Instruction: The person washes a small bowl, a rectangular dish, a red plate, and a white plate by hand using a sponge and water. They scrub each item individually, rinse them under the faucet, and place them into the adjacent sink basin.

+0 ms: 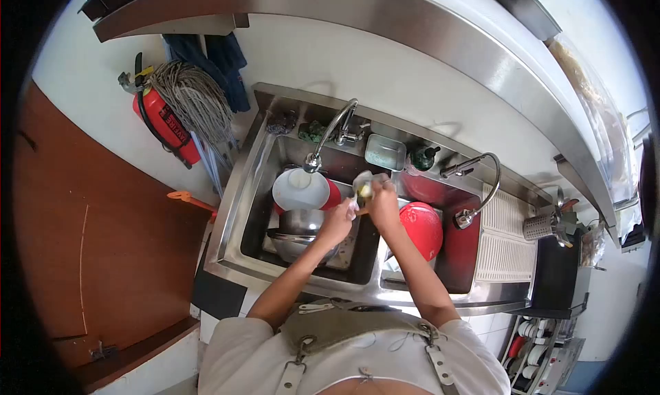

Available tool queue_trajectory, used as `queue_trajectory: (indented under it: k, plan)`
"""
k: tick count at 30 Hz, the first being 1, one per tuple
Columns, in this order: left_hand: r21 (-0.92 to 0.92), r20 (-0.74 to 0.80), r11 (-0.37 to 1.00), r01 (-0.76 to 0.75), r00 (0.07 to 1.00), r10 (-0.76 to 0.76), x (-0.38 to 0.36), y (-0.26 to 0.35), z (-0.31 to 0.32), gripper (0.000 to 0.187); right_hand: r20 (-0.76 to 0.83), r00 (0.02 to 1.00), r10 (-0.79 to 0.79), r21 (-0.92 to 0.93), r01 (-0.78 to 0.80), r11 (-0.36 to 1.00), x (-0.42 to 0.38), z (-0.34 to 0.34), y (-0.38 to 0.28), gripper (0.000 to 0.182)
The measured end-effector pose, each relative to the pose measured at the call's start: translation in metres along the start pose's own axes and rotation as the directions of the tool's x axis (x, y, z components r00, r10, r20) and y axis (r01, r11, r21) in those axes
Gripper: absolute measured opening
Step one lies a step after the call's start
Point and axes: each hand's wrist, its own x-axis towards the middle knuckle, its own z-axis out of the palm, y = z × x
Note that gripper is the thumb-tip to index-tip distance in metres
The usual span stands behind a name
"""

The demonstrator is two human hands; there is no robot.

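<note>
Over the divider between two sink basins, my left hand [337,221] is closed around the brownish handle of a utensil [361,211]; its pale, rounded head is blurred. My right hand [383,201] is closed on a yellowish sponge [365,191] pressed against that utensil. White suds show at the left fingers. In the left basin below, a white bowl [300,190] rests on a red one, beside a steel pot [300,222]. A wet red plate [421,230] stands in the right basin.
Two curved faucets [337,130] [489,189] reach over the basins. Along the back ledge sit a rectangular metal tray [385,152] and a dark green bottle [424,157]. A ribbed drainboard [507,247] lies to the right. A steel shelf [385,17] juts out above.
</note>
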Motion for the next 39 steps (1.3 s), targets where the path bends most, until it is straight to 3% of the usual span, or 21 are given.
queue_trajectory:
  k: [4,6,7,9,10,12,13,15,16,17,19,20,23,25,27,29,31,33,37,38,39]
  plan:
    - [0.015,-0.028,1.000,0.001,1.000,0.000,0.002,-0.001,-0.008,0.016,-0.104,0.977,-0.187,0.027,0.191,0.981,-0.009,0.008,-0.006,0.030]
    - [-0.044,0.017,0.999,-0.030,0.999,0.031,-0.003,0.008,-0.011,0.016,0.018,1.000,-0.004,0.201,0.000,0.980,-0.005,-0.015,0.001,0.030]
    - [-0.042,0.025,0.999,-0.026,0.999,0.027,-0.004,0.006,-0.011,0.016,-0.066,0.996,0.057,0.156,-0.046,0.987,-0.004,-0.018,0.012,0.030]
    - [-0.074,-0.003,0.995,-0.073,0.997,0.073,-0.002,0.000,-0.011,0.017,-0.113,0.925,0.362,0.394,-0.293,0.871,-0.006,-0.014,0.042,0.029]
    - [-0.126,0.014,0.989,-0.073,0.997,0.075,-0.002,0.001,-0.011,0.014,-0.117,0.924,0.363,0.393,-0.293,0.872,-0.008,-0.007,0.055,0.029]
    - [-0.133,0.051,0.987,-0.094,0.994,0.101,-0.005,0.008,-0.010,0.013,0.099,0.853,0.512,0.850,-0.340,0.402,-0.011,0.002,0.068,0.037]
    - [-0.139,0.085,0.984,-0.110,0.989,0.123,-0.007,0.011,-0.009,0.014,0.226,0.830,0.510,0.865,-0.412,0.287,-0.016,0.006,0.066,0.045]
    - [-0.142,0.097,0.978,-0.151,0.981,0.166,-0.005,0.006,0.002,0.013,0.232,0.903,0.361,0.917,-0.327,0.230,-0.014,0.007,0.044,0.046]
    - [-0.145,0.101,0.971,-0.191,0.973,0.207,-0.005,0.007,0.003,0.012,0.086,0.940,0.329,0.832,-0.250,0.495,-0.013,0.011,0.034,0.046]
    - [-0.143,0.104,0.971,-0.191,0.973,0.207,-0.005,0.007,0.002,0.012,0.085,0.940,0.331,0.833,-0.249,0.494,-0.013,0.010,0.029,0.046]
    - [-0.539,0.445,0.800,0.265,0.896,0.003,-0.006,0.014,-0.008,0.024,0.250,0.902,0.352,0.935,-0.320,0.155,-0.011,0.001,0.016,0.046]
    - [-0.538,0.444,0.800,0.265,0.896,0.002,-0.008,0.016,-0.008,0.024,0.231,0.900,0.371,0.957,-0.279,0.079,-0.011,0.001,0.013,0.029]
    - [-0.614,0.481,0.712,0.339,0.877,-0.002,-0.015,0.019,-0.006,0.021,0.333,0.853,0.403,0.906,-0.407,0.114,-0.013,0.008,0.030,0.024]
    - [-0.668,0.474,0.631,0.395,0.879,-0.049,-0.018,0.022,-0.003,0.015,0.229,0.839,0.493,0.920,-0.352,0.171,-0.013,0.011,0.025,0.020]
    - [-0.671,0.435,0.651,0.355,0.900,-0.043,-0.018,0.017,0.001,0.016,0.276,0.834,0.477,0.824,-0.461,0.330,-0.012,0.008,0.023,0.021]
    - [-0.673,0.393,0.672,0.309,0.919,-0.029,-0.016,0.014,0.006,0.016,0.333,0.820,0.466,0.821,-0.495,0.283,-0.014,0.008,0.016,0.021]
    - [-0.548,0.219,0.824,0.147,0.975,-0.028,-0.017,0.015,0.010,0.020,0.372,0.806,0.461,0.916,-0.398,-0.043,-0.023,0.025,0.015,0.020]
    - [-0.588,0.279,0.773,0.238,0.957,-0.082,-0.019,0.016,0.012,0.021,0.355,0.801,0.482,0.927,-0.368,-0.073,-0.024,0.029,0.017,0.021]
    - [-0.574,0.436,0.759,0.307,0.899,-0.034,-0.032,0.007,0.016,0.022,0.048,0.774,0.631,0.858,-0.356,0.371,-0.019,0.013,0.024,0.020]
    - [-0.494,0.308,0.867,0.072,0.946,0.098,-0.034,-0.005,0.025,0.023,0.051,0.776,0.629,0.865,-0.350,0.361,-0.015,0.010,0.029,0.021]
    - [-0.491,0.311,0.868,0.071,0.945,0.099,-0.032,-0.003,0.025,0.023,0.051,0.776,0.629,0.872,-0.342,0.350,-0.012,0.007,0.033,0.022]
